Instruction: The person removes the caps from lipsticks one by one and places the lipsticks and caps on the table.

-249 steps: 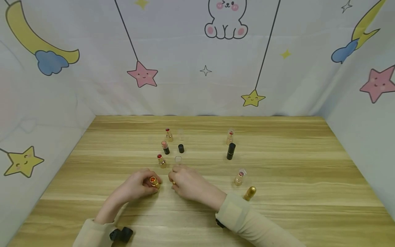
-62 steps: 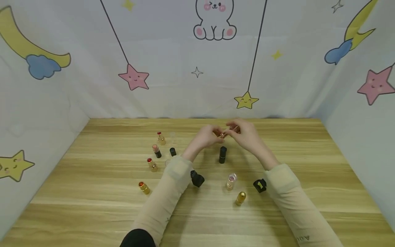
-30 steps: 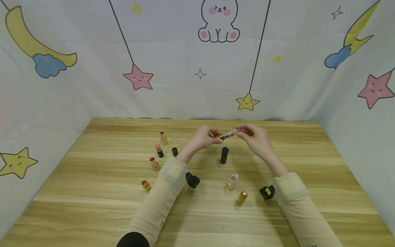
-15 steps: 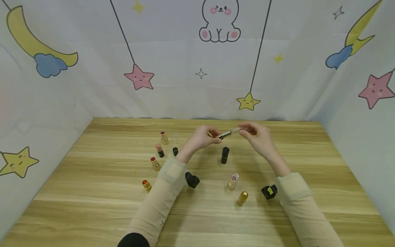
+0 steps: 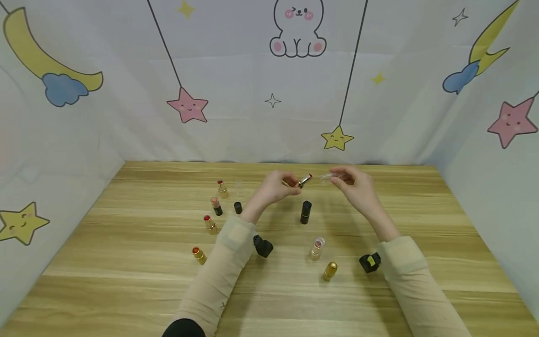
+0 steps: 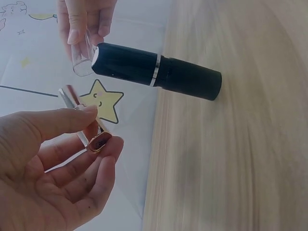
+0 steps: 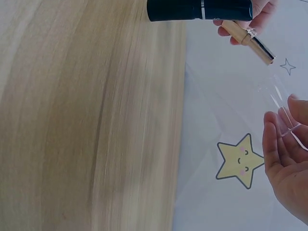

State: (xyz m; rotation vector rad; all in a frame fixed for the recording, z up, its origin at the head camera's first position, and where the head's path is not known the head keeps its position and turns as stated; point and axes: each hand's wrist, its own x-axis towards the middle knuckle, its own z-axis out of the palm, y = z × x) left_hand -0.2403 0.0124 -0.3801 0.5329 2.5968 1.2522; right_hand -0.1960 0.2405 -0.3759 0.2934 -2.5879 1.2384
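My left hand (image 5: 280, 186) pinches an uncapped lipstick (image 5: 305, 180) by its base, its red tip slanting up to the right. In the left wrist view the gold-edged base of the lipstick (image 6: 98, 141) sits between thumb and fingers. To the right, my right hand (image 5: 353, 183) holds a clear cap (image 5: 327, 176) between thumb and fingers, apart from the lipstick tip. The right wrist view shows the clear cap (image 7: 276, 98) with its open end towards the lipstick (image 7: 250, 41). Below both hands a black capped lipstick (image 5: 306, 212) stands upright on the table.
Left on the wooden table (image 5: 126, 281) stand several uncapped lipsticks, among them a pink one (image 5: 216, 206) and a gold one (image 5: 199, 255). Near them is a small black cap (image 5: 237, 208). In front stand a clear-capped lipstick (image 5: 316, 249) and a gold bullet-shaped one (image 5: 330, 271).
Since the earliest frame, the gold lipstick at left was released, and both hands went to the back-right lipstick and lifted it. The right hand has drawn the clear cap off to the right.
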